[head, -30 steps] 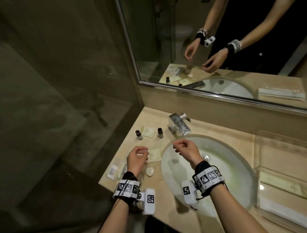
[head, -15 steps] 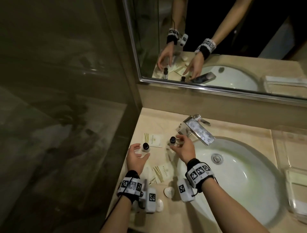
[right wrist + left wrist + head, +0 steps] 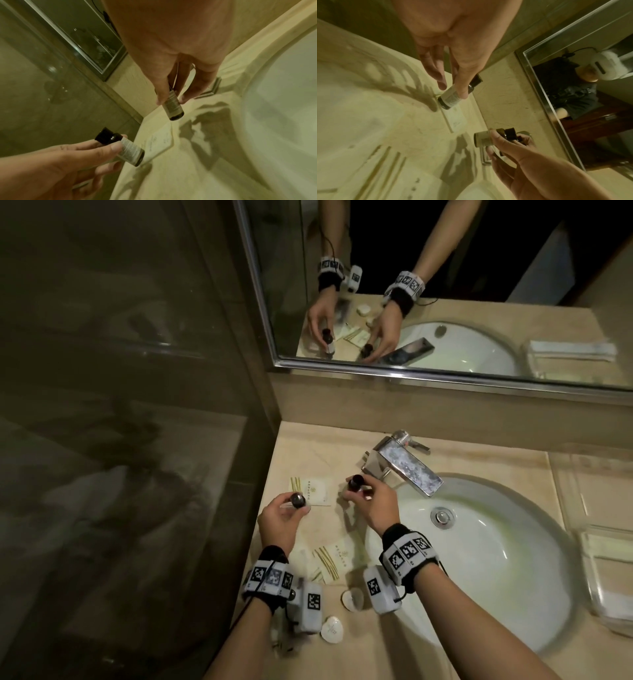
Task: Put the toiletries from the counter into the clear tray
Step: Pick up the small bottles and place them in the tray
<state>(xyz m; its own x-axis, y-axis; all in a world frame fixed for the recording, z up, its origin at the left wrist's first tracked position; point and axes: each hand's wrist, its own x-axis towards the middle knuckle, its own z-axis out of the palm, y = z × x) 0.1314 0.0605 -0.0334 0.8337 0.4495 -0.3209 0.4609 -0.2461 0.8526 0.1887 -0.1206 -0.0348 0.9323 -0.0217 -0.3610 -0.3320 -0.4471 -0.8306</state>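
Note:
Two small dark bottles with pale labels and black caps are off the beige counter. My left hand pinches one bottle by thumb and fingers, also seen in the left wrist view as the bottle. My right hand pinches the other bottle near the faucet; in the right wrist view that bottle hangs just above the counter. The clear tray stands at the far right of the counter, past the sink, with flat white packets in it.
Paper sachets and two white round soap packs lie on the counter left of the sink basin. The chrome faucet stands behind my right hand. A mirror is ahead and a glass wall on the left.
Both hands reached forward from above the counter's front to the two bottles, took hold of them and lifted them off the counter.

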